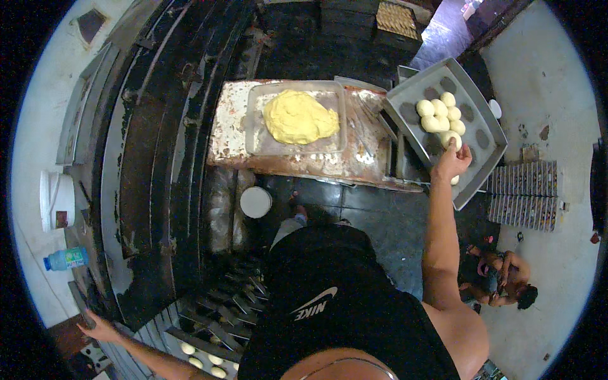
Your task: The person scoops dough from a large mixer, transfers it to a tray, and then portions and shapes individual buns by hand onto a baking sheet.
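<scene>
My right hand [451, 162] reaches into a grey metal tray [418, 88] at the right. Its fingers are closed round a pale dough ball [450, 139]. Just beyond it, several more dough balls [439, 109] lie bunched together on the tray's dark round patches, and another shows partly beside my wrist. Far down at the lower left, my left hand [98, 327] is stretched out with thumb and fingers apart, close to the end of a dark strip [80, 296]. Whether it touches that strip is hard to tell.
A clear plastic tub [251, 136] with a yellow dough mass [296, 118] stands on a worn table [228, 142]. Dark metal racking [152, 158] runs along the left. A white bucket [58, 200] and blue bottle [66, 259] stand beyond. Another person [513, 272] sits at the right.
</scene>
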Demonstrator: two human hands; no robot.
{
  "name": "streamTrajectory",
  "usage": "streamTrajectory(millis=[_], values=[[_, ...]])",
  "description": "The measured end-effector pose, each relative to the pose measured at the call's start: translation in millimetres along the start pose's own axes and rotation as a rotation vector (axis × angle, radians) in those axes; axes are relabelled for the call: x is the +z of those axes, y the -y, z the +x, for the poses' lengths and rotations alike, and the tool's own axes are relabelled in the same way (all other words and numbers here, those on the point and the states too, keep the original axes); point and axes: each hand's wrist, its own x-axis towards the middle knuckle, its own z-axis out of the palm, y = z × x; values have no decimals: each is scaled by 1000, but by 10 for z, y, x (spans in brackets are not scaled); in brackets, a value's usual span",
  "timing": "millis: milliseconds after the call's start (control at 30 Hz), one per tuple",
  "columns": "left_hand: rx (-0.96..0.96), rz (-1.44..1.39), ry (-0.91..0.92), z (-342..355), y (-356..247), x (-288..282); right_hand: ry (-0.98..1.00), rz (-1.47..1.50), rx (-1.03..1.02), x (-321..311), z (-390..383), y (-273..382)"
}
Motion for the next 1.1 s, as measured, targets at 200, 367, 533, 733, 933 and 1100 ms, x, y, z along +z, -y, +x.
streamTrajectory(millis=[200,367,533,733,933,1100], values=[[442,-606,291,-1915,-2137,-832,179,109,219,-232,79,-213],[533,-941,1268,-3681,-3434,-1832,567,-279,-92,-932,-484,232],[768,-356,1917,-5595,-2367,-929,733,-374,242,-1989,-1312,-82],[-184,-703,2526,-6007,-3285,-1239,614,-90,486,-2261,-1492,-12],[22,-1935,1887,-4696,-5567,-2797,891,466,439,-1104,-1681,1055],[-350,-1742,1370,-4522,-5743,-2462,1046,237,92,-417,-2116,1332]])
